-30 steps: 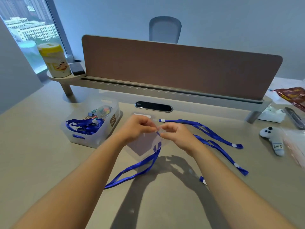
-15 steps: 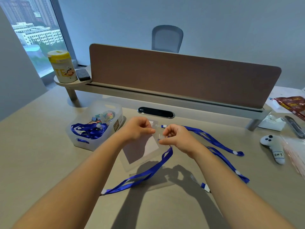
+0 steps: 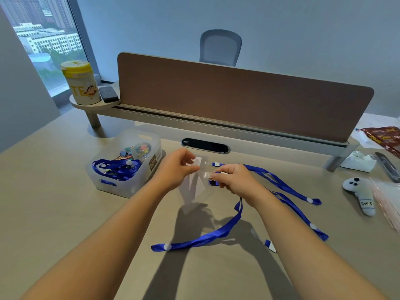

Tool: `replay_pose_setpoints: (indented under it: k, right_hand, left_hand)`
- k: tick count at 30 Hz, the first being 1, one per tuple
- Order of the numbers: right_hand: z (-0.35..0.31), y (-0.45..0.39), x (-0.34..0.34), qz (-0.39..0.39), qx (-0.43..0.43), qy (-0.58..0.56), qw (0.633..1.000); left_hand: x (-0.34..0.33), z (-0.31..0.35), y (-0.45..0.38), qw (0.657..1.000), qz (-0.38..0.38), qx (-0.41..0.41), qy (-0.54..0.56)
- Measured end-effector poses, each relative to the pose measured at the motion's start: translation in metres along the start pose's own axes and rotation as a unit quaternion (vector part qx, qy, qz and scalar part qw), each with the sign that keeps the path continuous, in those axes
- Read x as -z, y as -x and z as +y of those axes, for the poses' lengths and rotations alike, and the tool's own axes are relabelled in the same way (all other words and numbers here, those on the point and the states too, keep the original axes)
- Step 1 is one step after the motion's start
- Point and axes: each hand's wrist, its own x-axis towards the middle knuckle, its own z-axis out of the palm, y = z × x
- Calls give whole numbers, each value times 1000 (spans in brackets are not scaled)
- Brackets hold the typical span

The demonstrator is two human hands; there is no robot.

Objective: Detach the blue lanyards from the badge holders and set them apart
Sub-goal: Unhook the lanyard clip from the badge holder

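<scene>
We count 2 hands at work above the desk (image 3: pixel 65 202). Our left hand (image 3: pixel 175 169) pinches the top of 1 clear badge holder (image 3: pixel 193 185), which hangs tilted just off the desk surface. Our right hand (image 3: pixel 234 178) pinches the clip end of 1 blue lanyard (image 3: pixel 207 237) right beside the holder's top edge; whether clip and holder are still joined we cannot tell. That lanyard droops from the right wrist and trails left across the desk in front of us.

2 more loose lanyards (image 3: pixel 281 185) lie on the desk to the right, stretching away from the hands toward the right edge. 1 clear plastic bin (image 3: pixel 127 187) stands just left of the left hand, with a tangle of further blue lanyards inside, too knotted to count.

Far right sit 1 white controller (image 3: pixel 359 193) and 1 tape dispenser (image 3: pixel 357 161). The divider panel (image 3: pixel 238 98) closes off the far side. Bare desk spreads at the near left, and between the forearms.
</scene>
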Motion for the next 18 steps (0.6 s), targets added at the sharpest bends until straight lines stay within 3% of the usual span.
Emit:
replay_pose_setpoints:
  k: [3, 10, 14, 18]
  right_hand:
    - [-2, -2, -1, 27, -17, -42, 999]
    - [1, -6, -5, 23, -10, -52, 998]
    - [1, -6, -5, 18, 19, 62, 998]
    - [2, -6, -4, 47, 42, 182, 981]
  left_hand:
    - [-2, -1, 2, 1000, 16, -2, 27]
    - [-14, -1, 8, 998, -52, -31, 18]
    - [-13, -1, 7, 996, -44, -59, -45]
    - [-9, -4, 2, 967, -80, -90, -226]
